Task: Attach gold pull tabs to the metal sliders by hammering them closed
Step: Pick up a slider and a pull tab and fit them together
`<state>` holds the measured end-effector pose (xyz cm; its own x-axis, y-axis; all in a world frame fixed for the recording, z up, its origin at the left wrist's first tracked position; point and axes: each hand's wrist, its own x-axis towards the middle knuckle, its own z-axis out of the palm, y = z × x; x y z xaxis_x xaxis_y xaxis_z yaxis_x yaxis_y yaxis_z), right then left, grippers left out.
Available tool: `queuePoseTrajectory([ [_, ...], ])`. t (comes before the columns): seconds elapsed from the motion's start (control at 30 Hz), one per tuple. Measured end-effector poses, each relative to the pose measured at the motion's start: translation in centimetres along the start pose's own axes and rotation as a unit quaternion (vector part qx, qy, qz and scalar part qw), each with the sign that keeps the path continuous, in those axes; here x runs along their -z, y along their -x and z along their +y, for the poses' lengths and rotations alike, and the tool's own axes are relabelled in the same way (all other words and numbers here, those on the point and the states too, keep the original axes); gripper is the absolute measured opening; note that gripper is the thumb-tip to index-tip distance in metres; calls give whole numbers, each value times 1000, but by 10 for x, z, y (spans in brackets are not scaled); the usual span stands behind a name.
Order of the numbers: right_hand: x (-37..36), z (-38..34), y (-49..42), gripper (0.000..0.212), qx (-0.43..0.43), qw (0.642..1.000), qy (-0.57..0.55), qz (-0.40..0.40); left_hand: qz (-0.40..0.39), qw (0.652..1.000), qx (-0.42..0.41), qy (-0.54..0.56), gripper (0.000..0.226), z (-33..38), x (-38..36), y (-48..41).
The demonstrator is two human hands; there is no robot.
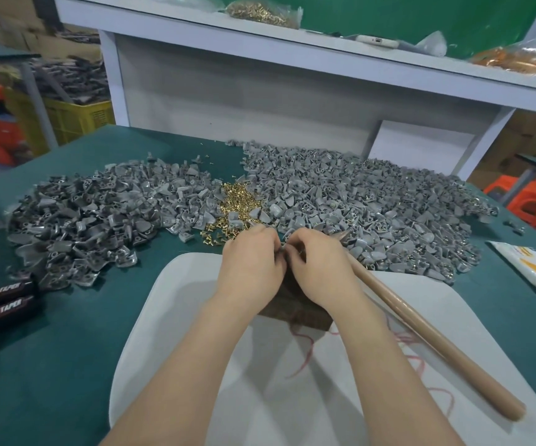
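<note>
Pinching something small (hidden), hands (284, 252)

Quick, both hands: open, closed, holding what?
Left hand: fingers pinched shut; held part hidden.
Right hand: pinched shut likewise; long brown wooden hammer handle lies beside it.

bright even light, soft shadows, bowed edges

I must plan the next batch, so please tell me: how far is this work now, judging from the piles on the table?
Done: the right grey pile shows gold glints among its pieces, so these may be finished, though I cannot be sure. In hand: the left hand and right hand pinch something small together over the dark block; the hammer lies idle beside them. Left: the left grey pile shows no gold, and loose gold tabs remain.
</note>
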<state>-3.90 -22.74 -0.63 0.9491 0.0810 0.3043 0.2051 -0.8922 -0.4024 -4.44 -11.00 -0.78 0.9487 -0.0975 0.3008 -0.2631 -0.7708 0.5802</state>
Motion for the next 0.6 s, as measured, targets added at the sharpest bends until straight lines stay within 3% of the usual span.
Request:
queuePoseTrajectory([
  [0.37,-2,7,-2,16,-5,993,-114,-3,26,996,32,83,2,-4,-1,-3],
  [0.5,14,13,-34,17,-92,979,-150,104,98,983,46,146,19,-7,0,-6],
  [0.57,28,16,-61,35,-171,964,-140,147,142,971,58,184,21,-7,3,-7],
  [0.6,31,18,-73,50,-209,964,-98,129,167,963,66,200,20,-8,5,-7],
])
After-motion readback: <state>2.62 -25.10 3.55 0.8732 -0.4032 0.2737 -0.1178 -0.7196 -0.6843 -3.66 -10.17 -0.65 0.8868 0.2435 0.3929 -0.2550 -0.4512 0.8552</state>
